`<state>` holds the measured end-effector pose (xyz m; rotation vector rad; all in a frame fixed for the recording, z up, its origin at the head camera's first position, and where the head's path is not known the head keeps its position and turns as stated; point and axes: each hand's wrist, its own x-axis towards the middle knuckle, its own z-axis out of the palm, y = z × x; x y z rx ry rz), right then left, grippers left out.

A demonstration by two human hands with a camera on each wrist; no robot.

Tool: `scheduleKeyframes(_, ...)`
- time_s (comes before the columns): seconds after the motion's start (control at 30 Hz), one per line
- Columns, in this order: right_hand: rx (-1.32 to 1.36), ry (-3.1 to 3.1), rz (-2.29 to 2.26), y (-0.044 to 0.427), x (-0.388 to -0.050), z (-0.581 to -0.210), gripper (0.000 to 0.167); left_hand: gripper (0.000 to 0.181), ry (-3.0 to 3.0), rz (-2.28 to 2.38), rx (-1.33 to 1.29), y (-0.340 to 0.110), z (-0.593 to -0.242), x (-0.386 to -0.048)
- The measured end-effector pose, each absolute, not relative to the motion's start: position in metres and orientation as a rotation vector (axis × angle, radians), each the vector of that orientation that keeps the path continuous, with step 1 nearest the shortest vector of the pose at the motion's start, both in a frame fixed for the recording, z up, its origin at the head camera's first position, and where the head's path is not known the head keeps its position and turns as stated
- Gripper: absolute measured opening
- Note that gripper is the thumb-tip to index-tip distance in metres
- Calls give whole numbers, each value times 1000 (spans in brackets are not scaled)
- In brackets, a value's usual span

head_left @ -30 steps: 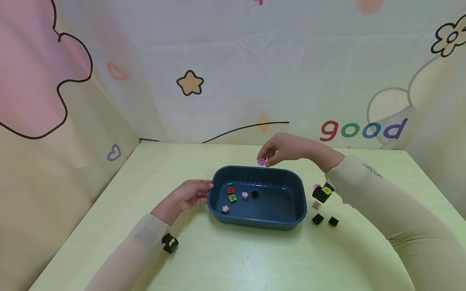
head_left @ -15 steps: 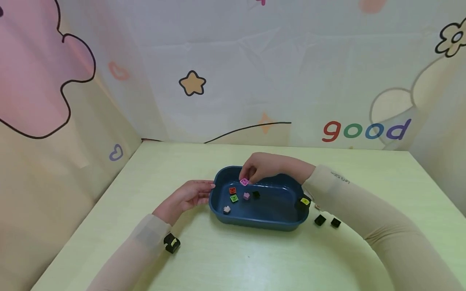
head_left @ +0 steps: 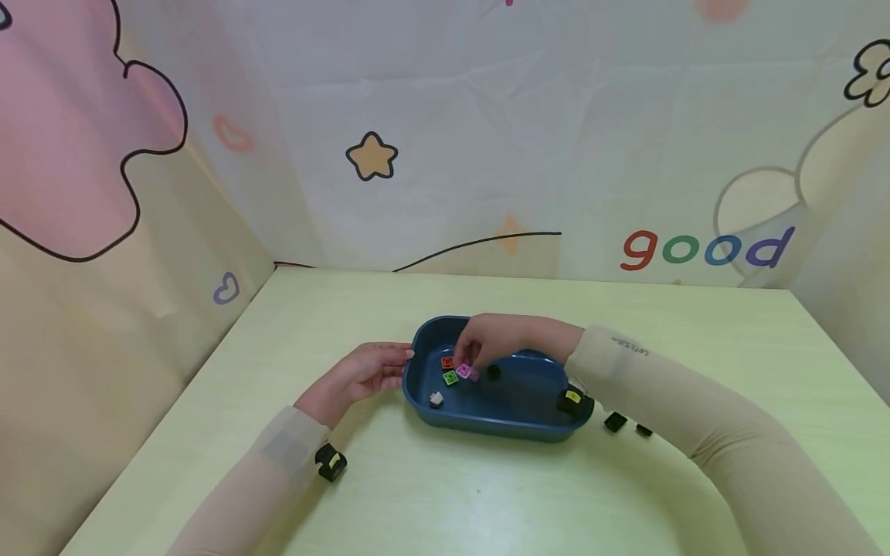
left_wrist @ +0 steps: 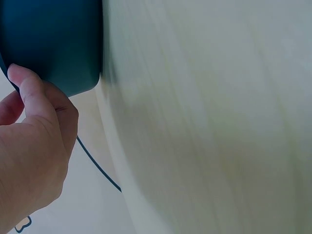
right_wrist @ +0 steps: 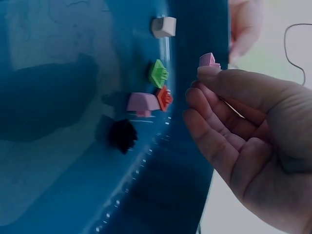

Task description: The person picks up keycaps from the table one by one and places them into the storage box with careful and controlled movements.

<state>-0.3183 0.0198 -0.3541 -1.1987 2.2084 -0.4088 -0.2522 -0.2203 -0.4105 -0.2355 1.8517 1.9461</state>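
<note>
Over a dark blue plastic basin (head_left: 487, 431), my right hand (head_left: 497, 338) pinches a pink keycap (right_wrist: 207, 60) between thumb and fingertips, low inside the left half. My left hand (head_left: 365, 369) holds the basin's left end, with thumb and fingers at the rim, as the left wrist view shows. On the basin floor lie a green keycap (right_wrist: 158, 74), a red-orange keycap (right_wrist: 165, 99), a white keycap (right_wrist: 164, 27), a second pink keycap (right_wrist: 142, 102) and a black keycap (right_wrist: 124, 135). In the head view the held keycap partly covers the second pink one.
Two black keycaps lie on the table right of the basin, the nearer one (head_left: 615, 422) in full view and the other (head_left: 644, 430) partly behind the right sleeve (head_left: 667, 401). A printed cloth backdrop (head_left: 445, 154) stands behind the table (head_left: 445, 494).
My right hand has come from above the basin's back rim down and leftward into it, carrying the pink keycap. My left hand stays at the basin's left end.
</note>
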Motion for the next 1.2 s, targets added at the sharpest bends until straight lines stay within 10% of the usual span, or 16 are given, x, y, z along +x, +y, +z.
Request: scheduleKeyframes(1.2,-1281,2172,-115,0,-315,-381,19,45,1839,1964,-255,-222,-413,-254)
